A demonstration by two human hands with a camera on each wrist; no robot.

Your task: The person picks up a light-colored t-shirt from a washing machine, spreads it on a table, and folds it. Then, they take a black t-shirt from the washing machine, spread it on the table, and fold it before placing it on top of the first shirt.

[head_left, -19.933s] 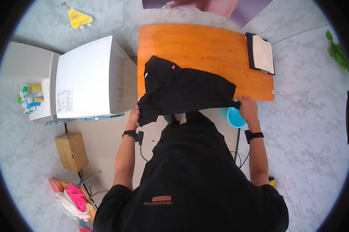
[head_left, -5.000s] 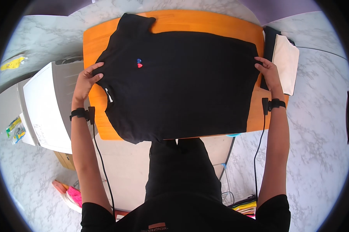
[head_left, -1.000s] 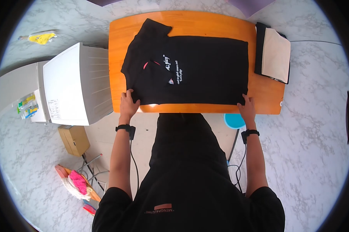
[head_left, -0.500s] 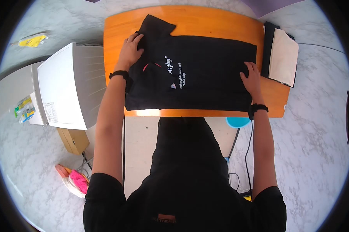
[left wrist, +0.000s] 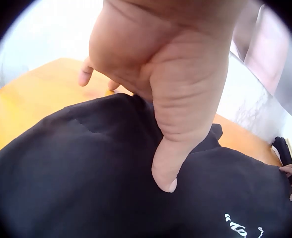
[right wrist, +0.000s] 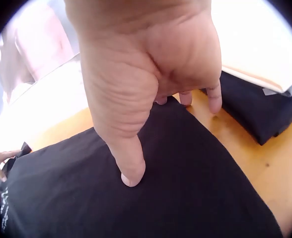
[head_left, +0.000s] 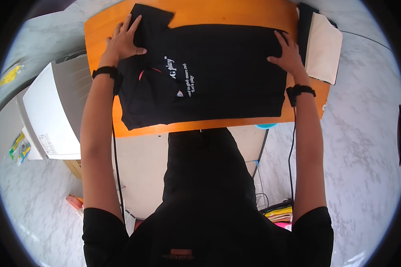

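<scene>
A black T-shirt [head_left: 227,71] with white lettering and a red print lies spread on the orange table [head_left: 236,12], one sleeve pointing to the far side. My left hand [head_left: 122,43], fingers spread, rests on the shirt's far left part by the sleeve. Over the far right corner of the shirt, my right hand [head_left: 288,54] lies with its fingers stretched out. In the left wrist view the left thumb touches the cloth [left wrist: 76,168]. The right wrist view has the right thumb on the fabric [right wrist: 185,173] and the other fingertips near its edge.
Folded cream cloth [head_left: 323,49] on dark cloth lies at the table's right edge. A white appliance [head_left: 54,111] stands left of the table. Part of a blue basin [head_left: 266,126] shows below the near edge. Black cables hang from both wrists.
The shirt, earlier held bunched, then spread with small heart prints showing, now lies with its lettering up. Since half a second ago both hands have moved toward its far edge, fingers spreading.
</scene>
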